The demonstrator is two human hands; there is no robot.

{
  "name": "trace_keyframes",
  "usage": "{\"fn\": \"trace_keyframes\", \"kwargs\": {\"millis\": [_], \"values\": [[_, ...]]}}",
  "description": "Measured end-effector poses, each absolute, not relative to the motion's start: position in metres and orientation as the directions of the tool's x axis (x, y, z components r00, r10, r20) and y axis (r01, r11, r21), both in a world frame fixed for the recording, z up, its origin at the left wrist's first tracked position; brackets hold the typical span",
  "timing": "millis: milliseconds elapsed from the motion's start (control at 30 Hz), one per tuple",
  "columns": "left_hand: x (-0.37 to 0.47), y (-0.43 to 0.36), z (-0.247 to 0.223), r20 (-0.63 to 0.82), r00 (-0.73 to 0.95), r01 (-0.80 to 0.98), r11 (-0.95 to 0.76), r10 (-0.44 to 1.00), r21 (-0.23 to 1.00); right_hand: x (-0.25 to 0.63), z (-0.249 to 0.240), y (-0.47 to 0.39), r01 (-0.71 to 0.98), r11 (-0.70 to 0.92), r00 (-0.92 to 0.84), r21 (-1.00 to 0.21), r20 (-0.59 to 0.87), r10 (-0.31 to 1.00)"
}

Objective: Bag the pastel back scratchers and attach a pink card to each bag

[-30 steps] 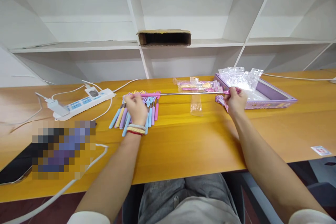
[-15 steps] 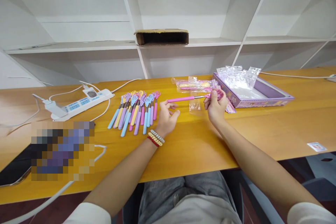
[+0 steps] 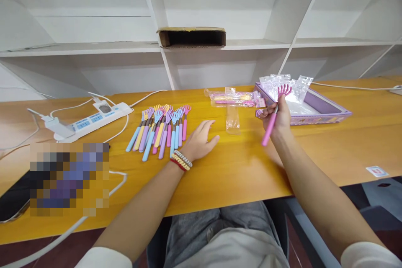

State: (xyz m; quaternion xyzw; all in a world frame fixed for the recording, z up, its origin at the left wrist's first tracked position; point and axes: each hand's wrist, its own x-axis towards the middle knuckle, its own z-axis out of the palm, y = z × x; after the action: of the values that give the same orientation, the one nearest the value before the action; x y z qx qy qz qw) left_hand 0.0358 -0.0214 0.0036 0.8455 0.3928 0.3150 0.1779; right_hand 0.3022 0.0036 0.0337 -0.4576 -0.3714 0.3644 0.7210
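My right hand [image 3: 278, 119] is closed on a pink claw-headed stick [image 3: 270, 129], claw up and handle pointing down to the left, in front of the purple box [image 3: 326, 118]. Fingers apart and holding nothing, my left hand [image 3: 201, 140] is low over the table beside a pile of similar sticks [image 3: 161, 130] in blue, yellow, purple and pink. Clear packets [image 3: 234, 99] with sticks inside lie between the hands, toward the back. An empty-looking clear bag [image 3: 233, 119] lies just in front of them. Clear bags [image 3: 276, 81] also fill part of the box.
A white power strip [image 3: 94, 122] with plugs and cables is at the left. Nearer me are a dark phone [image 3: 15, 194] and a blurred-out item [image 3: 72, 176]. White shelves with an open cardboard box [image 3: 192, 37] stand behind the table [image 3: 238, 176]. A small sticker [image 3: 377, 171] is at the right edge.
My left hand has let go of the stick's handle and opened. My right hand has moved right with the pink stick, which has turned from lying level to claw up.
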Motion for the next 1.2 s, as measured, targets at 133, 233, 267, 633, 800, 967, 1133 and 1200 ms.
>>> {"fn": "trace_keyframes", "kwargs": {"millis": [133, 233, 267, 633, 800, 967, 1133, 1200], "values": [[0.030, -0.010, -0.006, 0.289, 0.518, 0.628, -0.587, 0.805, 0.510, 0.318, 0.036, 0.006, -0.355, 0.071, 0.370, -0.932, -0.070, 0.926], [0.031, -0.009, -0.010, 0.221, 0.539, 0.677, -0.574, 0.813, 0.462, 0.310, 0.028, 0.005, -0.223, -0.184, 0.237, -0.957, -0.236, 0.942], [0.032, -0.009, -0.011, 0.208, 0.537, 0.689, -0.568, 0.817, 0.451, 0.306, 0.024, 0.005, -0.131, -0.232, 0.199, -0.964, -0.255, 0.946], [0.047, 0.008, 0.003, 0.095, 0.502, 0.726, -0.478, 0.860, 0.495, 0.280, -0.005, 0.004, 0.455, -0.272, 0.121, -0.848, -0.244, 0.962], [0.068, 0.007, 0.003, 0.197, 0.339, 0.842, -0.390, 0.920, 0.373, 0.275, -0.001, 0.002, 0.646, -0.274, 0.118, -0.712, -0.261, 0.958], [0.076, 0.001, -0.004, 0.263, 0.337, 0.876, -0.404, 0.904, 0.265, 0.274, 0.004, 0.000, 0.813, -0.116, -0.051, -0.571, -0.267, 0.962], [0.078, -0.003, -0.009, 0.253, 0.272, 0.925, -0.325, 0.928, 0.196, 0.270, 0.007, 0.000, 0.879, 0.024, -0.132, -0.476, -0.194, 0.972], [0.078, -0.005, -0.011, 0.232, 0.243, 0.932, -0.293, 0.942, 0.214, 0.269, 0.008, -0.001, 0.885, 0.033, -0.135, -0.464, -0.189, 0.973]]}}
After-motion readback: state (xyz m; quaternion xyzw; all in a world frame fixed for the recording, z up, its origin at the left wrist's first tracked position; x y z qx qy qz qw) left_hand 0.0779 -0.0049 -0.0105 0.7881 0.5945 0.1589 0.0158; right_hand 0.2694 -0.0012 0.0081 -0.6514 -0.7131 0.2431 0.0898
